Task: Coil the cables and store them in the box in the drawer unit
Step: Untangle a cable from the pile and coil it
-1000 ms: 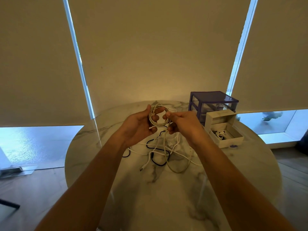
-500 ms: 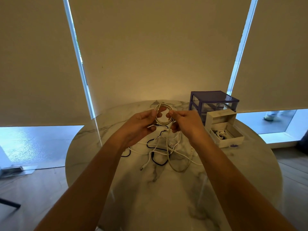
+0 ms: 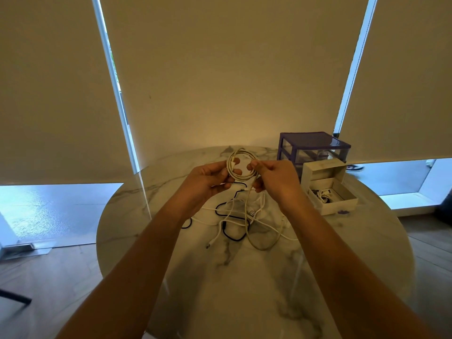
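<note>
A white cable coil [image 3: 241, 177] is held up above the round marble table [image 3: 244, 277]. My left hand [image 3: 208, 181] grips its left side and my right hand [image 3: 274, 178] pinches its right side. The uncoiled tail hangs down into a loose loop [image 3: 263, 245] on the table. Under my hands lie tangled white cables [image 3: 220, 234] and a black cable [image 3: 228, 234]. To the right stands an open white box [image 3: 340, 205] with a coiled white cable [image 3: 322, 194] inside. Behind it is the purple drawer unit [image 3: 313, 149].
Roller blinds [image 3: 220, 69] cover the windows behind the table. Wooden floor [image 3: 36, 277] shows left and right of the table. The table's far edge lies just behind the drawer unit.
Both hands have lifted the coil slightly and the coil has gained a turn. The loose tail on the table has shortened a little.
</note>
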